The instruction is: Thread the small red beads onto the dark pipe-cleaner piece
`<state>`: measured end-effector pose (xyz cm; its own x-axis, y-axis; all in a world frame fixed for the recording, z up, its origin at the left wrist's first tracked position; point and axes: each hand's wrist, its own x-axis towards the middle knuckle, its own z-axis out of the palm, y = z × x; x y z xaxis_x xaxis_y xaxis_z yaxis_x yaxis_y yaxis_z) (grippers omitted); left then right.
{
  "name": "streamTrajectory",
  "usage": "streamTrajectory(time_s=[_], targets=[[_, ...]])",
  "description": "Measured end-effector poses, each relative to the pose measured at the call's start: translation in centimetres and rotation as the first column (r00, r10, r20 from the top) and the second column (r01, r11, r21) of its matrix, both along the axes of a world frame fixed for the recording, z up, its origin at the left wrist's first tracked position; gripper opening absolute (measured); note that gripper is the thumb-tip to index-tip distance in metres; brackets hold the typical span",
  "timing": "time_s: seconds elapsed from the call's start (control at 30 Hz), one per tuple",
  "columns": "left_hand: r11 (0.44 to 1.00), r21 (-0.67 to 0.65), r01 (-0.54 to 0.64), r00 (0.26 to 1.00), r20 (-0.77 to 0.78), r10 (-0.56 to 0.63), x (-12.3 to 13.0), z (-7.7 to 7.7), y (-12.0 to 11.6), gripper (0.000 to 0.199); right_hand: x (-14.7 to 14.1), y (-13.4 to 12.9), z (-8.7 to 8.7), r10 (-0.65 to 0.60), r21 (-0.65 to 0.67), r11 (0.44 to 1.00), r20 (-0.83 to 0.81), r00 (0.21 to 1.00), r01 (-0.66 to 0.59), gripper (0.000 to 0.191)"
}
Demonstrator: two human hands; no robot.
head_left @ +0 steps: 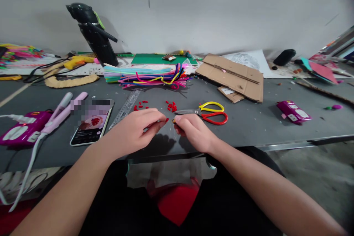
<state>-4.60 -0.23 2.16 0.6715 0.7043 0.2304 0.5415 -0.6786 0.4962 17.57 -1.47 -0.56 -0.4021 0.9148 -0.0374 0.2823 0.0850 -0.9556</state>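
Over the front of the table, my left hand (141,127) pinches a short red fuzzy piece (167,119) between thumb and fingertips. Facing it, a small gap away, my right hand (193,131) is closed with the thumb pressed on a finger. A tiny yellowish tip (173,121) shows at that pinch; its kind cannot be made out. Just beyond the hands lie two loose groups of short red pieces (173,107). Scissors (198,111) with one yellow and one red handle rest behind my right hand. A clear ruler (128,103) lies behind my left wrist.
A phone (92,123) showing a picture lies left of my arm, beside a pink hair straightener (59,118) and a purple pack (24,129). Behind are bundled pipe cleaners (143,75), cardboard (232,75) and a black flask (95,37). Another purple pack (294,111) sits right.
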Motion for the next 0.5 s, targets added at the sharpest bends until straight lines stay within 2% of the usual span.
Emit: streamTrajectory(time_s=[0.27,0.5], targets=[[0.993,-0.114,-0.033,0.999,-0.008,0.033,0.17,-0.22,-0.03,0.019,-0.16,-0.15,0.22,-0.027,0.059,0.998,0.003,1.000,0.027,0.044],[0.970,-0.225,-0.094,0.995,0.019,0.101,0.68,-0.19,-0.60,0.015,-0.21,-0.24,-0.08,-0.073,-0.057,0.996,-0.197,0.978,0.063,0.048]])
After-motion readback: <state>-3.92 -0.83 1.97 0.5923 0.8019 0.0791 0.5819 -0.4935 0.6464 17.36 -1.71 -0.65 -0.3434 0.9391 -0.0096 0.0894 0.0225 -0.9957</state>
